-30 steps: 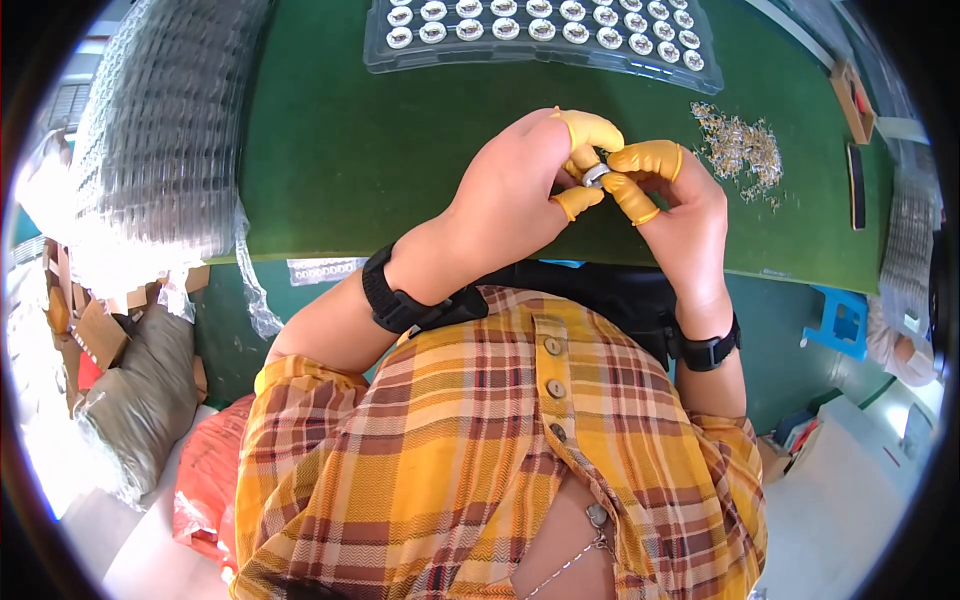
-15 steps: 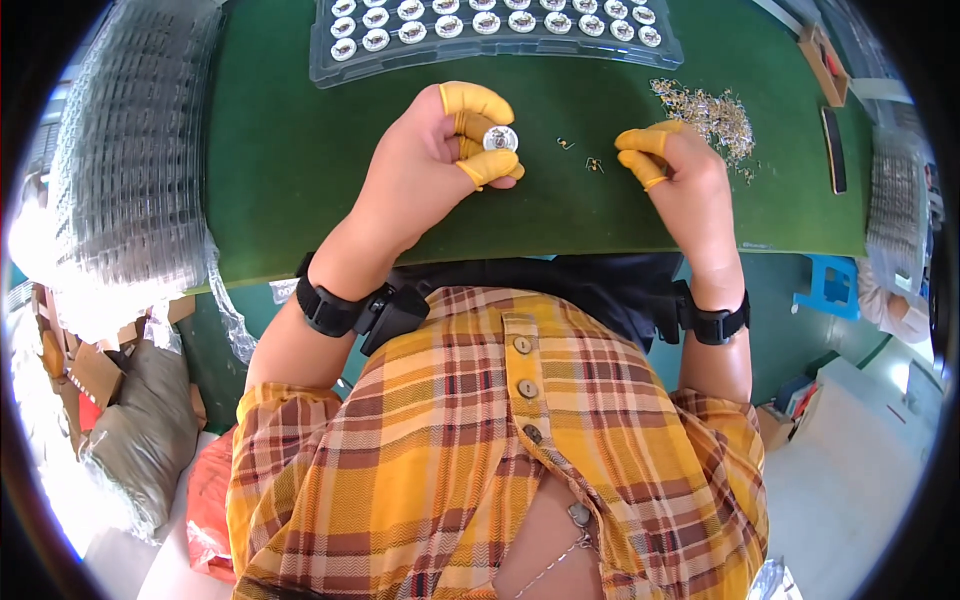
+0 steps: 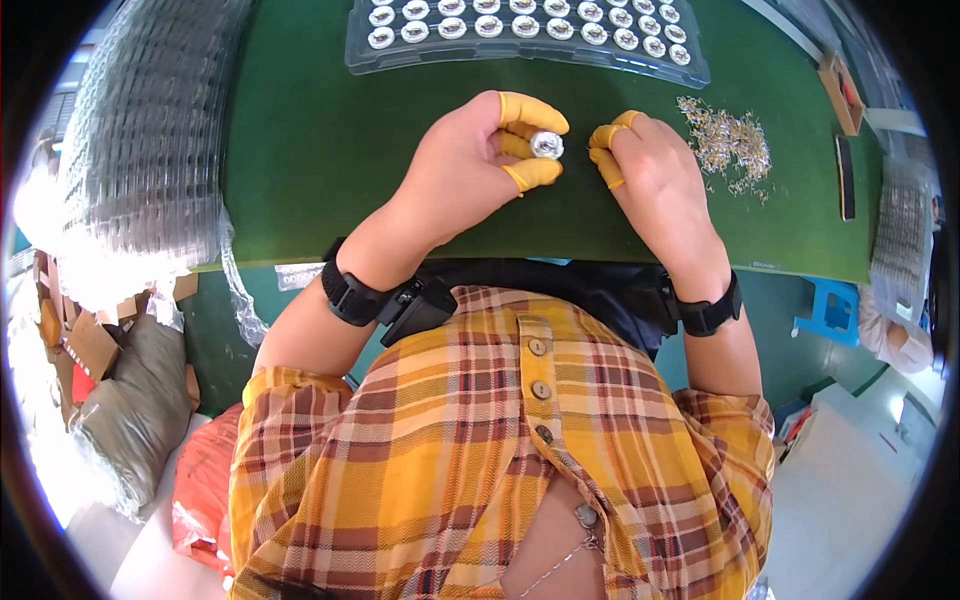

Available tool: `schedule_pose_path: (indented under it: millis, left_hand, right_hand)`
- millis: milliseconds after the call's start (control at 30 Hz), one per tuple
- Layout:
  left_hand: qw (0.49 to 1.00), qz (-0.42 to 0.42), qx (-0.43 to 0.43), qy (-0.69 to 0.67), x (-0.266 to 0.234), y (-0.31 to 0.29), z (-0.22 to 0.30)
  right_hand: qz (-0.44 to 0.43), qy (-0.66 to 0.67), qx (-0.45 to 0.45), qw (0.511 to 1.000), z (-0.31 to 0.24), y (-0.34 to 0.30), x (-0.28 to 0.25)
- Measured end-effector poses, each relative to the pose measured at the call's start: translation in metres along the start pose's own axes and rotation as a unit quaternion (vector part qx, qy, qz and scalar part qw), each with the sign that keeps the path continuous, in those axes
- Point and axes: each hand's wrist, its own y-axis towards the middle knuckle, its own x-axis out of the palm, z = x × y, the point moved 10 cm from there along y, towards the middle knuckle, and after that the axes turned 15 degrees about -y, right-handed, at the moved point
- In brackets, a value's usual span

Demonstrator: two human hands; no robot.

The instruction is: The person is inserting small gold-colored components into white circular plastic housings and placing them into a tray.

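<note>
Yellow finger cots cover the thumb and fingertips of both hands. My left hand (image 3: 460, 165) grips a small round white part (image 3: 547, 145) with a metallic centre between thumb and fingers, its face turned up. Close to its right, my right hand (image 3: 655, 165) has thumb and fingertips pinched together just over the green table. Whatever those fingertips hold is hidden or too small to make out. A loose pile of tiny metal wire pieces (image 3: 735, 150) lies to the right of my right hand.
A clear plastic tray (image 3: 530, 62) with rows of similar round white parts stands at the far side of the green table (image 3: 330, 200). Stacked clear trays (image 3: 150, 150) rise at the left. A black strip (image 3: 846, 178) and a brown box (image 3: 840, 93) lie at the right.
My right hand has moved left, over where two loose wire pieces lay; they no longer show. My left hand has come right with the round part, and the whole view has shifted slightly.
</note>
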Motion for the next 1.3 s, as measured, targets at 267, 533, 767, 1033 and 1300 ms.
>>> schedule_pose_path:
  millis: [267, 533, 767, 1033, 1300]
  left_hand:
    - [0.997, 0.024, 0.07, 0.014, -0.007, -0.003, 0.001]
    - [0.998, 0.014, 0.042, 0.034, -0.001, -0.004, 0.001]
    - [0.996, 0.028, 0.085, 0.019, -0.003, -0.005, 0.006]
    - [0.996, 0.001, 0.038, 0.076, 0.005, -0.007, 0.002]
    - [0.963, -0.048, 0.157, 0.214, 0.02, -0.011, 0.029]
  right_hand:
    - [-0.013, 0.339, 0.198, 0.92, 0.018, -0.008, 0.004]
    - [0.035, 0.467, 0.287, 0.835, 0.014, -0.021, 0.014]
    - [0.06, 0.392, 0.264, 0.879, 0.012, -0.017, 0.006]
    - [0.119, 0.194, 0.125, 0.966, -0.01, -0.006, -0.03]
    - [0.061, 0.224, 0.135, 0.963, -0.002, 0.001, -0.027]
